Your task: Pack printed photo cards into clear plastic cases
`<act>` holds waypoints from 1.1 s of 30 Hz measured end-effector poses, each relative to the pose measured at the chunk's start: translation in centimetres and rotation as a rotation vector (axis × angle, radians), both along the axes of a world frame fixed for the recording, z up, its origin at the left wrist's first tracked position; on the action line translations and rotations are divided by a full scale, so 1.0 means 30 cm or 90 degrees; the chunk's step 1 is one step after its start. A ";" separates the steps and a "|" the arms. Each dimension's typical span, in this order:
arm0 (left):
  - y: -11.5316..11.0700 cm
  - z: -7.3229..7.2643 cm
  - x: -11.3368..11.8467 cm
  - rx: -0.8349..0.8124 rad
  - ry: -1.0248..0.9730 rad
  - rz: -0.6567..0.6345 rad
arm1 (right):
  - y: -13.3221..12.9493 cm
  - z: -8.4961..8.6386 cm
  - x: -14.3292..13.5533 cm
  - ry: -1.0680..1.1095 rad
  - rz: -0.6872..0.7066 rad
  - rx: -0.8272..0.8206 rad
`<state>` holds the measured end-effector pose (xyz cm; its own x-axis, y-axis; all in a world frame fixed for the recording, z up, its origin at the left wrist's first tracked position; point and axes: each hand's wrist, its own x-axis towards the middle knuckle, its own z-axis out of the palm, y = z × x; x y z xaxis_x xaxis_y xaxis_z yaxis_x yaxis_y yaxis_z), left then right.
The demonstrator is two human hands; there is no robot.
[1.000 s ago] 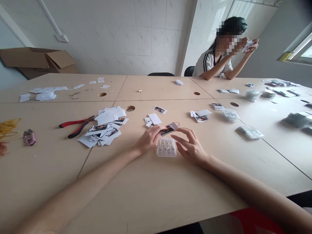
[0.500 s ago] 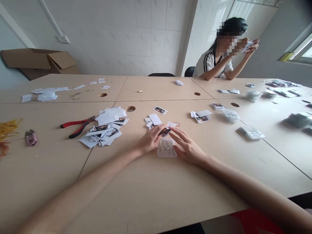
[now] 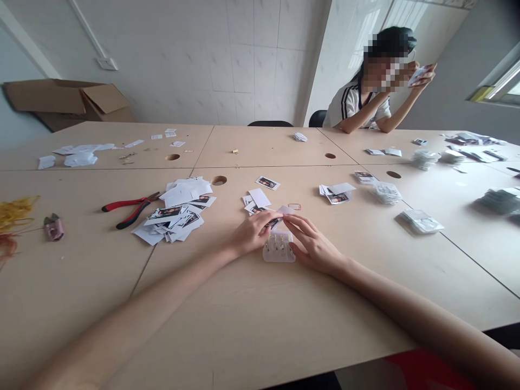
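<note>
My left hand (image 3: 252, 232) is closed on a small photo card (image 3: 273, 222), mostly covered by its fingers. My right hand (image 3: 314, 241) has its fingertips at a pale piece at the card's upper edge, touching or nearly touching my left fingertips; whether it grips the piece is unclear. Just below, between both hands, a clear plastic pack (image 3: 279, 252) with several small gold-coloured pieces lies on the table. Behind my left hand is a small pile of cards (image 3: 259, 198). An orange-red outlined loop (image 3: 294, 206) lies beyond my right fingers.
A large card heap (image 3: 179, 216), red-handled pliers (image 3: 134, 208) and pink cutters (image 3: 53, 227) lie left. More cards (image 3: 338, 195) and clear packs (image 3: 420, 221) lie right. Another person (image 3: 357, 105) sits across the table, holding a card.
The photo card between my hands shows less of its picture, and the pale piece has tilted. My left fingers have shifted slightly over the card. The view has moved a little.
</note>
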<state>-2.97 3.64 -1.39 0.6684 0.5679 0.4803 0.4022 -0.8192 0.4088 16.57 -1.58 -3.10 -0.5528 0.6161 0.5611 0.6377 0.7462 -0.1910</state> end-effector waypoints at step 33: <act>0.005 -0.011 0.010 0.224 0.003 0.137 | -0.015 -0.002 -0.008 -0.043 -0.011 -0.026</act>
